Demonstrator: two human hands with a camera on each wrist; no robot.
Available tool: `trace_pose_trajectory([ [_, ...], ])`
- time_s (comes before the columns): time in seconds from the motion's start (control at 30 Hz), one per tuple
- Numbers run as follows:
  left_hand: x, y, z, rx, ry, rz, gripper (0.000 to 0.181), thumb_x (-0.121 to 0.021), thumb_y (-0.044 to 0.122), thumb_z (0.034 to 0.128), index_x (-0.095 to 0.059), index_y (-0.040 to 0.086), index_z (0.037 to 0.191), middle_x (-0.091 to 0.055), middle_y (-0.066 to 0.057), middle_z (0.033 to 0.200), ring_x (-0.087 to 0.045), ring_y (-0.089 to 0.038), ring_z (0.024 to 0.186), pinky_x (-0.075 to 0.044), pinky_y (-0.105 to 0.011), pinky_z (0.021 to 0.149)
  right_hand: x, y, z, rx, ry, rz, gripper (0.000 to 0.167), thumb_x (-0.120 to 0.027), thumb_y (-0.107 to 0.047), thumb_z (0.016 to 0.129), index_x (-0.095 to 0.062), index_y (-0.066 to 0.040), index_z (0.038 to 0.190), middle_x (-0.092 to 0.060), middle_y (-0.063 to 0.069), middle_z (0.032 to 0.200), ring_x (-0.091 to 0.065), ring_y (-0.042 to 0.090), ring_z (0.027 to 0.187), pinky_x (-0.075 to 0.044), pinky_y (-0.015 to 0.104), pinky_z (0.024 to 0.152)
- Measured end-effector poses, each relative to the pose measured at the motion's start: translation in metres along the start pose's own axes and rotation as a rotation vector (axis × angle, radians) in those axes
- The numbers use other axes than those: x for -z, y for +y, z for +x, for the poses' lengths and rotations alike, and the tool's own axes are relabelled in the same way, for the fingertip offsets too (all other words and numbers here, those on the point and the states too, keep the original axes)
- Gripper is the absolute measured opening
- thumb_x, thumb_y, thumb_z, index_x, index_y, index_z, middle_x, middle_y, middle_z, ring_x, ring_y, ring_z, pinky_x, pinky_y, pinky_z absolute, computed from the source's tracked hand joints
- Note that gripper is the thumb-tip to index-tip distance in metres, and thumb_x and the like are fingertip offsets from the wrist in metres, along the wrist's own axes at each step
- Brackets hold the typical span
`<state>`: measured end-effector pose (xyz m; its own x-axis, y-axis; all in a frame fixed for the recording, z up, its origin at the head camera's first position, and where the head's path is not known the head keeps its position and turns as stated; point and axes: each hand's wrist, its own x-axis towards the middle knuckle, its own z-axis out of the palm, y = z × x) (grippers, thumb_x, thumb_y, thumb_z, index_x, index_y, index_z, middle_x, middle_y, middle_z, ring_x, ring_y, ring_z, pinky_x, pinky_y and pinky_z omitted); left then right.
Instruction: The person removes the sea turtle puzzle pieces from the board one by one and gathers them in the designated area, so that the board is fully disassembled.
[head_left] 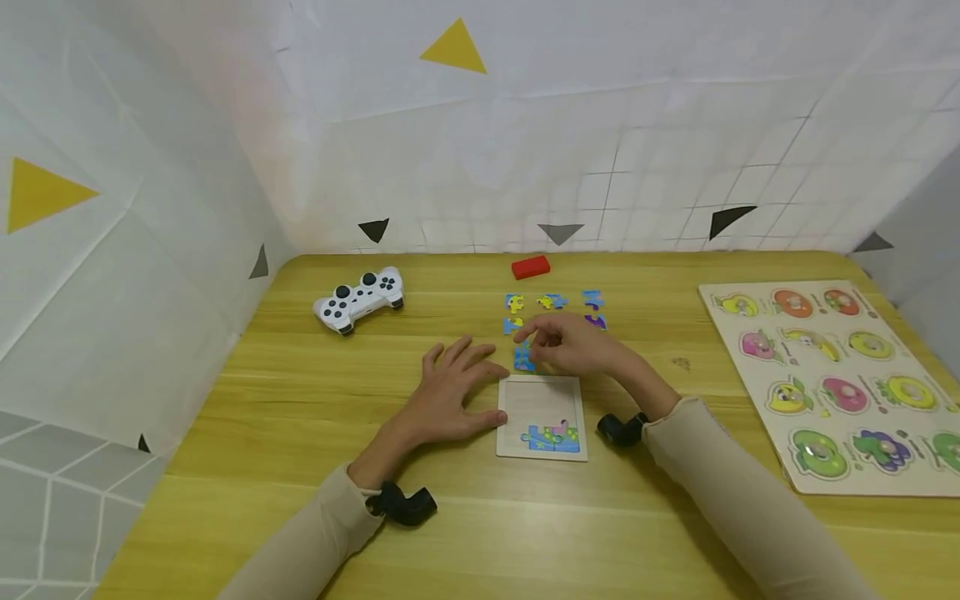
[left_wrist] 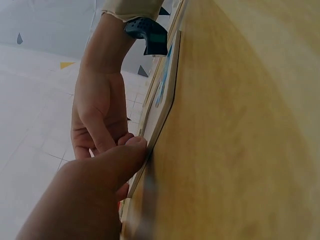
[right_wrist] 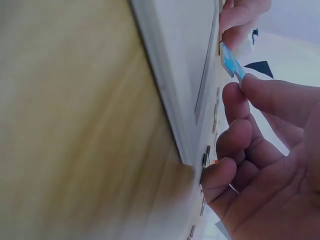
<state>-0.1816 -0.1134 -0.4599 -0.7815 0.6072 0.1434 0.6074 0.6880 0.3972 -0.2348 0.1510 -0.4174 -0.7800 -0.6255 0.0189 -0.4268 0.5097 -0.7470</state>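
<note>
My right hand [head_left: 567,343] pinches a blue jigsaw piece [right_wrist: 230,62] between thumb and index finger, beyond the tray's far edge. Its other fingers are curled in the right wrist view. My left hand [head_left: 452,397] lies with fingers spread beside a square wooden puzzle tray [head_left: 505,429]; its thumb [left_wrist: 135,150] touches the tray's left edge. Joined blue, green and pink pieces [head_left: 553,439] fill the tray's near right part. Behind my right hand lie several loose pieces, among them a yellow one [head_left: 514,303] and a purple one [head_left: 596,322].
A white game controller [head_left: 360,300] lies at the back left, and a red block [head_left: 531,267] near the table's back edge. On the right is a large wooden fruit puzzle board [head_left: 757,367]. White sheeting [head_left: 480,167] rises behind the wooden table [head_left: 315,417].
</note>
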Motion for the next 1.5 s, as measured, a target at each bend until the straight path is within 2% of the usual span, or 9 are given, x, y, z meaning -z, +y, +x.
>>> trace_pose_trajectory([
  [0.37,-0.001,-0.001,0.0,-0.003,0.005,0.01,0.055,-0.062,0.065,0.0896,-0.058,0.037,0.137,-0.04,0.0,0.162,-0.019,-0.036,0.157,-0.009,-0.066,0.119,0.001,0.002,0.015,-0.024,-0.04,-0.012,0.025,-0.06,-0.006,0.098,-0.071,-0.007,0.121,-0.075,0.006,0.089,-0.062,0.015,0.076,-0.05,0.03,0.073],
  [0.57,0.0,-0.001,0.0,-0.006,-0.001,0.005,0.055,-0.061,0.066,0.0897,-0.058,0.037,0.137,-0.039,0.001,0.162,-0.018,-0.035,0.157,-0.008,-0.066,0.119,-0.002,0.001,0.015,-0.041,-0.044,-0.037,0.026,-0.07,-0.012,0.094,-0.071,-0.007,0.12,-0.071,0.005,0.087,-0.061,0.014,0.076,-0.051,0.03,0.073],
  [0.73,-0.001,-0.001,0.0,-0.008,0.001,0.01,0.056,-0.061,0.066,0.0896,-0.058,0.038,0.137,-0.039,0.002,0.162,-0.018,-0.035,0.157,-0.009,-0.065,0.119,-0.005,-0.004,0.014,-0.012,-0.039,-0.097,0.029,-0.078,-0.016,0.089,-0.072,-0.007,0.116,-0.071,0.003,0.086,-0.063,0.014,0.078,-0.053,0.032,0.075],
  [0.93,0.0,-0.001,0.0,-0.006,0.002,0.009,0.056,-0.062,0.065,0.0893,-0.058,0.038,0.138,-0.039,0.001,0.162,-0.019,-0.035,0.157,-0.008,-0.065,0.119,-0.008,-0.008,0.014,0.023,-0.024,-0.162,0.027,-0.078,-0.015,0.088,-0.072,-0.007,0.113,-0.071,0.004,0.087,-0.062,0.013,0.075,-0.053,0.032,0.072],
  [1.17,-0.002,-0.002,0.001,-0.013,0.009,0.015,0.056,-0.061,0.066,0.0893,-0.058,0.037,0.137,-0.039,0.001,0.162,-0.02,-0.036,0.156,-0.009,-0.065,0.119,-0.01,-0.011,0.016,0.029,-0.014,-0.252,0.026,-0.078,-0.017,0.089,-0.071,-0.01,0.113,-0.069,0.006,0.099,-0.061,0.018,0.087,-0.052,0.037,0.08],
  [1.33,-0.002,-0.003,0.001,-0.014,0.004,0.013,0.056,-0.06,0.067,0.0897,-0.058,0.037,0.137,-0.039,0.0,0.162,-0.019,-0.036,0.157,-0.009,-0.065,0.119,-0.011,-0.011,0.016,0.032,-0.017,-0.268,0.026,-0.076,-0.017,0.089,-0.071,-0.009,0.114,-0.069,0.008,0.105,-0.061,0.022,0.095,-0.053,0.042,0.087],
  [1.5,-0.002,-0.003,0.001,-0.011,0.0,0.007,0.056,-0.06,0.067,0.0898,-0.058,0.037,0.138,-0.039,0.0,0.163,-0.018,-0.036,0.157,-0.008,-0.065,0.119,-0.011,-0.011,0.018,0.032,-0.022,-0.279,0.026,-0.075,-0.019,0.09,-0.073,-0.009,0.115,-0.068,0.008,0.105,-0.061,0.022,0.096,-0.053,0.041,0.086],
])
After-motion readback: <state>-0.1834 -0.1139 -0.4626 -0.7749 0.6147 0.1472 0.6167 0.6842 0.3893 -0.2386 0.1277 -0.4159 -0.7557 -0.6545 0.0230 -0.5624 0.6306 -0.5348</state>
